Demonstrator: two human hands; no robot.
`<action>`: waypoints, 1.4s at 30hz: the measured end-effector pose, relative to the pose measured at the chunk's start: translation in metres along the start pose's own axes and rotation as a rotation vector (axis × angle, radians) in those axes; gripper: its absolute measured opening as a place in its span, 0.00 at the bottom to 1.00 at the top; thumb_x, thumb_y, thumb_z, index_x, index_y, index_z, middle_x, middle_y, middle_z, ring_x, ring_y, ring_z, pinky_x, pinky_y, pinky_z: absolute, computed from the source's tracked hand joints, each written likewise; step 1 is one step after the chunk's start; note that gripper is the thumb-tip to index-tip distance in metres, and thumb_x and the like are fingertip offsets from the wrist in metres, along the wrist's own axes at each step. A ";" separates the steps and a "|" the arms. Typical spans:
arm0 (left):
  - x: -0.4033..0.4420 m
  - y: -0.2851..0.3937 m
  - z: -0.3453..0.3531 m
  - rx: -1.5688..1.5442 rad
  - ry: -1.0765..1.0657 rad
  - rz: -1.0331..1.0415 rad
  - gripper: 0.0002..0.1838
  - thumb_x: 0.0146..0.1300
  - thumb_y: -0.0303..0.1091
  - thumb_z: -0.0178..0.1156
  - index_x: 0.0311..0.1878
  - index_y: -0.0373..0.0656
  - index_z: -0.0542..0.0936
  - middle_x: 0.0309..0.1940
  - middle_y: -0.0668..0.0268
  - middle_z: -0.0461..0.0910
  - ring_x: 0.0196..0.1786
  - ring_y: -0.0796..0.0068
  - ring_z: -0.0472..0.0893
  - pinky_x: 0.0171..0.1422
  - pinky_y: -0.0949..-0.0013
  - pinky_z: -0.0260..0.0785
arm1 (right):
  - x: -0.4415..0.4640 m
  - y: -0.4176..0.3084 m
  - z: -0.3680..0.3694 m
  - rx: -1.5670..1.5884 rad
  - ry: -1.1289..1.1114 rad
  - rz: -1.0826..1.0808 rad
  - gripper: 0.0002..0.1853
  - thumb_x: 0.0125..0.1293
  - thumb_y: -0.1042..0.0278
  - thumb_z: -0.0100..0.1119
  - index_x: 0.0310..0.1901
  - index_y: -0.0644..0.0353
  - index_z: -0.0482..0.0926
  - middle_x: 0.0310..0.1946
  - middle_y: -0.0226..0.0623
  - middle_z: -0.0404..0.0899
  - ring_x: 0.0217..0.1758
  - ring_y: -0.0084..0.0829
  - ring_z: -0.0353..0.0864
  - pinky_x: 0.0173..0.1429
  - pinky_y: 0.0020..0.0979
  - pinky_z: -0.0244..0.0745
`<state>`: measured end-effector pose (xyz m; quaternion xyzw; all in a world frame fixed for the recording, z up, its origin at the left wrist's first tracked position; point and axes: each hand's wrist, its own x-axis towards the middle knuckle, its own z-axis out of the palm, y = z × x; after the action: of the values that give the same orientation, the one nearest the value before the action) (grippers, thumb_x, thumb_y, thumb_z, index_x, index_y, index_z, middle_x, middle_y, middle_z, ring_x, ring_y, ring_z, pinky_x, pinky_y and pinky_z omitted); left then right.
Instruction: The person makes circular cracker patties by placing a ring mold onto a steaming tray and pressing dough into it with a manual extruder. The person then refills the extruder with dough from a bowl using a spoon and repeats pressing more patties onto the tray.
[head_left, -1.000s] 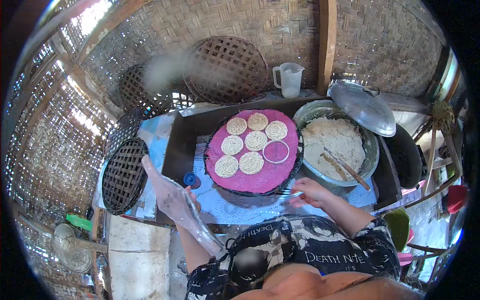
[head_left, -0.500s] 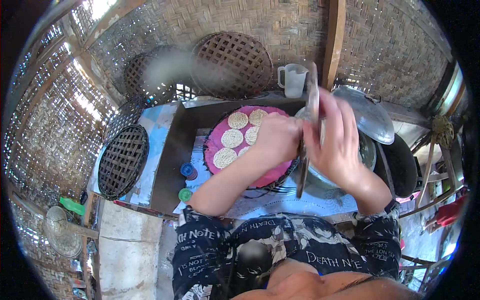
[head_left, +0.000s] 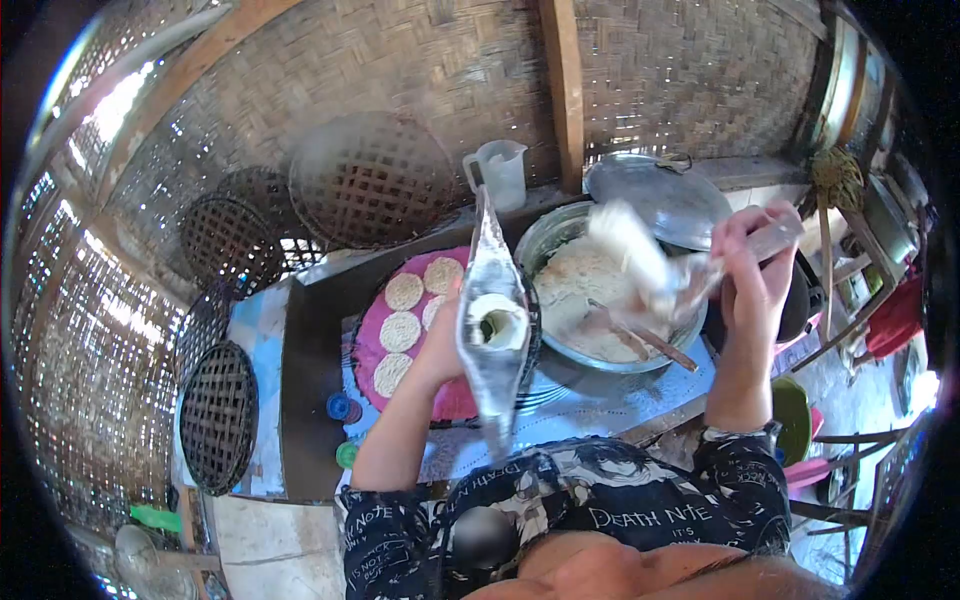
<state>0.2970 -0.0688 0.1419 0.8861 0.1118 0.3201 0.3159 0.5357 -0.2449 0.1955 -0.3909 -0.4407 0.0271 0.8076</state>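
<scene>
My left hand [head_left: 440, 345] is wrapped round the long body of a hand press [head_left: 490, 385], whose round white-lined opening faces me. Beside it, a round tray lined with pink cloth [head_left: 372, 345] bears several pale discs of thin squeezed strands, such as this disc [head_left: 400, 332]. My right hand [head_left: 755, 265] grips one end of the press's plunger [head_left: 632, 250], which is blurred by motion and coated white at its far end. Below the plunger stands a metal basin [head_left: 600, 362] of pale dough [head_left: 572, 285], with a wooden-handled spoon [head_left: 668, 350] lying in it.
A plastic measuring jug [head_left: 500, 175] and a metal lid [head_left: 660, 200] stand behind the basin. Woven racks [head_left: 370, 180] lean on the bamboo wall, and another rack [head_left: 218, 418] lies at the left. Two small containers [head_left: 343, 407] sit by the tray.
The two press parts, together before, are now apart. My right hand has moved right with the plunger, while the left has turned the press body to face me. The view has shifted right.
</scene>
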 end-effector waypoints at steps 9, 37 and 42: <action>0.015 -0.026 0.026 -1.079 0.475 0.283 0.13 0.50 0.24 0.63 0.37 0.47 0.70 0.42 0.66 0.65 0.60 0.52 0.66 0.66 0.43 0.54 | -0.080 0.129 0.014 0.197 -0.317 0.389 0.24 0.57 0.68 0.61 0.53 0.56 0.63 0.46 0.37 0.69 0.49 0.38 0.71 0.51 0.36 0.70; -0.091 -0.036 0.011 -0.376 0.492 -0.148 0.13 0.45 0.23 0.65 0.34 0.42 0.72 0.27 0.71 0.70 0.35 0.71 0.77 0.40 0.67 0.70 | -0.092 0.257 -0.102 -1.311 -1.293 0.486 0.13 0.56 0.57 0.52 0.38 0.54 0.79 0.31 0.45 0.79 0.37 0.46 0.78 0.42 0.43 0.72; -0.099 -0.060 0.017 -0.350 0.358 -0.312 0.14 0.44 0.25 0.67 0.36 0.41 0.74 0.28 0.69 0.74 0.34 0.75 0.75 0.41 0.70 0.69 | -0.077 0.219 -0.098 -1.289 -1.347 0.504 0.18 0.53 0.52 0.56 0.39 0.55 0.80 0.29 0.44 0.80 0.33 0.42 0.79 0.40 0.39 0.73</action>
<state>0.2315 -0.0704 0.0451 0.7198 0.2437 0.4334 0.4844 0.6264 -0.1822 -0.0312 -0.7447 -0.6450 0.1711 -0.0137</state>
